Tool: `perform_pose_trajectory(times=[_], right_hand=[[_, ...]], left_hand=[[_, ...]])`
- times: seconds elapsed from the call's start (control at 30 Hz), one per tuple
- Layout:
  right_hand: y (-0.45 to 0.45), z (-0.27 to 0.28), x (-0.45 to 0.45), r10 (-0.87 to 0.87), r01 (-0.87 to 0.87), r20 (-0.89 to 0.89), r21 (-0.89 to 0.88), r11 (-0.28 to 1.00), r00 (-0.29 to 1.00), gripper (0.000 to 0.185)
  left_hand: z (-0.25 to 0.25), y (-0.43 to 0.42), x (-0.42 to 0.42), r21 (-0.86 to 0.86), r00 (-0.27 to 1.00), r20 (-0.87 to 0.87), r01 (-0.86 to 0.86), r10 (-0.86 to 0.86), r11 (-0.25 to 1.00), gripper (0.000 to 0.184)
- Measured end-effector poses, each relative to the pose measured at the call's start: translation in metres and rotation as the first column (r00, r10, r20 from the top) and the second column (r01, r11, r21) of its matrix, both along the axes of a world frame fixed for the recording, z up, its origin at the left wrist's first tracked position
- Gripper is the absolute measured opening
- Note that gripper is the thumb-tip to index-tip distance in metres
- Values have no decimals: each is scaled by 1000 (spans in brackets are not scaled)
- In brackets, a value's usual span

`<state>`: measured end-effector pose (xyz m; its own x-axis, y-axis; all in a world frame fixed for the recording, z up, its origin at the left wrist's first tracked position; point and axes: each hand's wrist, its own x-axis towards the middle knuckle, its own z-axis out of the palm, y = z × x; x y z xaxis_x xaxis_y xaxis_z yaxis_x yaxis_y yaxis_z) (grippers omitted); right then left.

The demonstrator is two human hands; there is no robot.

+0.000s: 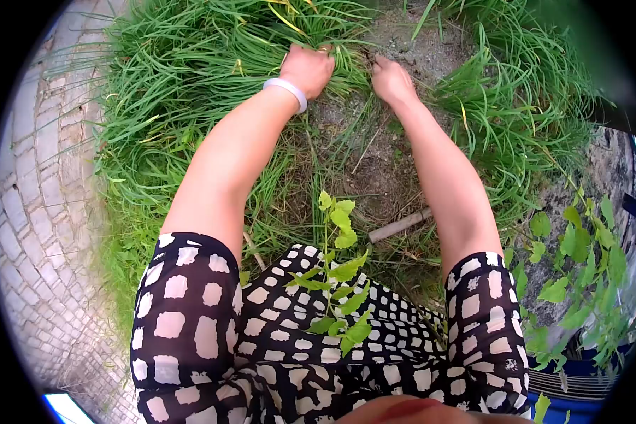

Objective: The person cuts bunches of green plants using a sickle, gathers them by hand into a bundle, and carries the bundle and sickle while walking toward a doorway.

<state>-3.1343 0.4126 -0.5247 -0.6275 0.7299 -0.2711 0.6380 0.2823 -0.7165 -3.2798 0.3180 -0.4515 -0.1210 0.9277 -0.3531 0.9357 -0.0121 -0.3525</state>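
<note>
A thick clump of long, narrow, green leaves (191, 92) was seen in the upper left and upper middle of the head view, growing at the edge of a strip of bare, grey-brown soil (431, 42). The left hand (307, 71) was placed low among these leaves, at the side of the clump nearest to the soil, with its back turned upward. Its fingers were bent and partly covered by the leaves, so it could not be told whether they were closed on any of them. A smooth, whitish, ring-shaped bangle (287, 93) was worn on the left wrist.

The right hand (393, 79) was held just beside, over the soil, and was pointed toward the base of the clump. Its fingers were curled close together, but their tips were too small and shaded, and it could not be told whether anything was pinched there. Between the two hands a narrow gap was left.

To the right, another clump of thin green grass (502, 92) was seen. Nearer to the body, a pale brown, stick-like piece (401, 225) was laid on the ground, partly behind the right forearm. A slender, green, broad-leaved plant (344, 237) was seen before a black garment with white squares (191, 318).
</note>
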Motion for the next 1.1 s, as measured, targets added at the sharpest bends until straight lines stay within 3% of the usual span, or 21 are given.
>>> perform_pose_trajectory(times=[0.07, 0.13, 0.27, 0.3, 0.43, 0.47, 0.5, 0.57, 0.63, 0.7, 0.73, 0.77, 0.83, 0.9, 0.93, 0.97, 1.0, 1.03, 1.1], right_hand=[[1, 13, -9, -14, 14, 95, -4, 1000, 995, 40], [-17, 2, 13, -39, 39, -2, 6, 999, 999, 39], [-38, 12, 97, -29, 30, 24, -60, 998, 999, 37], [-47, 9, 117, 1, 2, 57, -60, 998, 998, 37], [-53, 28, 98, -49, 48, -14, -76, 996, 999, 34], [-48, 35, 86, -89, 86, -146, -22, 996, 985, 32], [-43, 48, 77, -134, 133, -160, -19, 991, 978, 32], [-41, 47, 59, -292, 278, -203, -96, 956, 935, 32], [-61, 27, 51, -301, 283, -243, -105, 953, 922, 33], [-95, 6, 70, -13, -6, -123, -153, 988, 992, 35], [-113, 7, 85, 20, -28, -56, -159, 987, 998, 34], [-128, 7, 99, 58, -55, 12, -167, 984, 998, 32], [-150, -37, 133, -235, 172, -101, -424, 889, 967, 34], [-144, 13, 145, -504, 382, 0, -653, 654, 864, 33], [-143, 14, 150, -626, 400, -71, -712, 577, 777, 31], [-138, 31, 149, -695, 472, 5, -737, 483, 719, 27], [-135, 33, 153, -669, 428, -31, -746, 510, 743, 25], [-131, 35, 158, -644, 384, -67, -754, 533, 762, 24], [-125, 43, 160, -587, 364, -99, -699, 615, 803, 21]], left_hand=[[2, 4, -2, -21, 1000, -11, 7, -8, 1000, 26], [9, 5, 1, -17, 1000, 5, -8, 8, 1000, 24], [26, -10, 30, -199, 985, 75, 169, -157, 965, 22], [29, -28, 37, -154, 974, 71, 222, -214, 963, 26], [12, -63, 14, -38, 989, 64, 138, -135, 990, 37], [24, -58, 16, -131, 994, 68, 89, -81, 987, 35], [33, -62, 17, -113, 994, 106, 15, -3, 994, 28], [41, -74, 9, -42, 989, 140, 51, -45, 998, 30], [49, -87, 11, -79, 992, 129, 8, 3, 997, 25], [70, -107, 13, -7, 978, 194, -77, 77, 997, 52], [76, -126, 4, 72, 972, 215, -106, 89, 992, 65], [90, -143, 0, -4, 969, 127, -216, 214, 976, 66], [119, -187, -7, 125, 932, 163, -346, 325, 930, 68], [136, -239, -9, 183, 870, 209, -484, 447, 856, 69], [145, -264, -8, 145, 823, 177, -564, 539, 813, 71], [149, -290, -5, 200, 817, 162, -577, 554, 792, 73], [158, -312, 0, 225, 800, 126, -598, 586, 769, 76], [176, -320, 9, 101, 641, 93, -767, 762, 634, 82], [191, -365, 11, 118, 534, -43, -836, 844, 535, 91]])
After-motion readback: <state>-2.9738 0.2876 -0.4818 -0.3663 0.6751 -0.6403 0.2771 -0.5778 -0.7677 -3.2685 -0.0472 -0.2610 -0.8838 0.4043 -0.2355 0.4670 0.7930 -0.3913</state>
